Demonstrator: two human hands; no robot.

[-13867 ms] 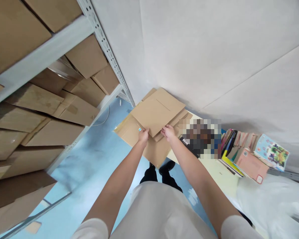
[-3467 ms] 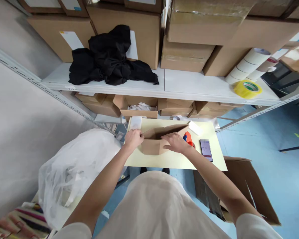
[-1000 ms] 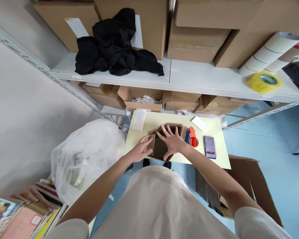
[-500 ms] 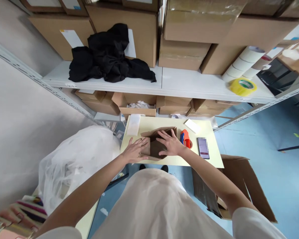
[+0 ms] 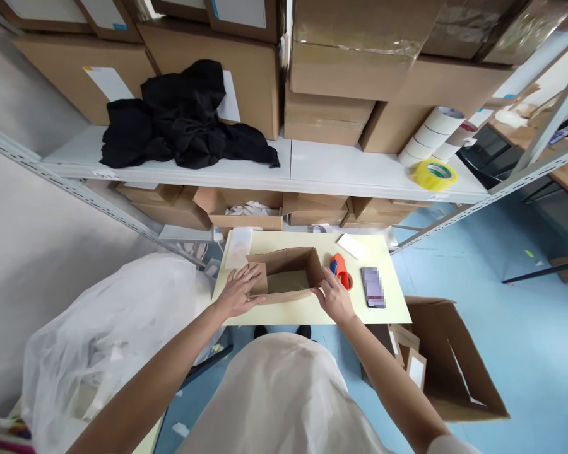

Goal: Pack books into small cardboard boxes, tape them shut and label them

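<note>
A small brown cardboard box (image 5: 284, 295) stands with its top open on the pale yellow table (image 5: 274, 315); its inside shows bare cardboard. My left hand (image 5: 238, 291) grips the left end, fingers lying over the end flap and thumb along the near side. At the opposite end, my right hand (image 5: 336, 296) holds the right wall, its thumb by the near corner. Just beyond that hand lies an orange and blue tape dispenser (image 5: 341, 271). A phone (image 5: 373, 287) rests farther right.
A white slip (image 5: 239, 246) and a small white box (image 5: 352, 246) lie toward the table's back. Behind rises a shelf (image 5: 322, 167) with cartons, black cloth (image 5: 184, 120) and tape rolls (image 5: 434, 175). A large open carton (image 5: 459, 366) is at right, clear plastic bag (image 5: 108, 334) at left.
My right hand has moved from inside the box to its right end, and the box's opening now looks squarer and wider. My left hand stays at the left end. The view has shifted.
</note>
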